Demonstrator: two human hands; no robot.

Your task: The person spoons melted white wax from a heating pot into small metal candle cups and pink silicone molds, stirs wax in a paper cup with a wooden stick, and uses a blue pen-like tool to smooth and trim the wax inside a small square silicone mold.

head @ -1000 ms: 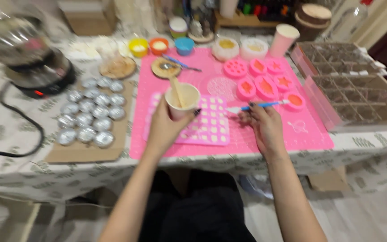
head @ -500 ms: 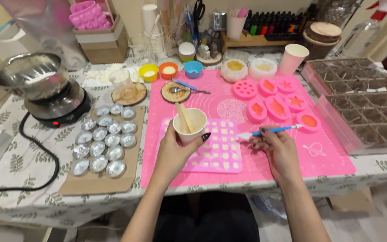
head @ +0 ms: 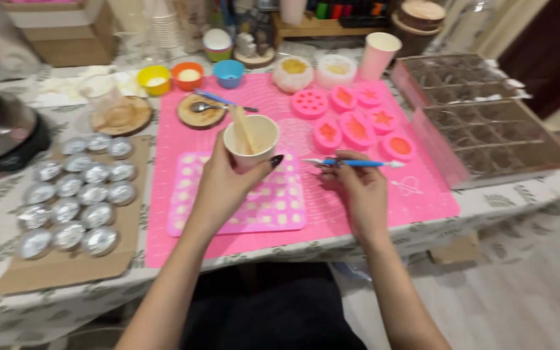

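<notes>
Cup (head: 252, 139): matt paper, holding a wooden stick (head: 244, 128). Mat (head: 384, 201): smooth pink silicone. Tins (head: 76, 198): shiny metal, on plain cardboard (head: 59, 267). Coaster (head: 202, 111): rough wood. Tool (head: 358, 163): glossy blue plastic.

Hands over a pink mat (head: 422, 194)
Left hand (head: 225, 188) grips a paper cup (head: 251, 139); right hand (head: 361, 191) holds a blue tool (head: 358, 163).

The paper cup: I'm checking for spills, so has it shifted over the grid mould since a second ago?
No. The paper cup still sits in the left hand above the grid mould's far edge; only the camera moved.
</notes>
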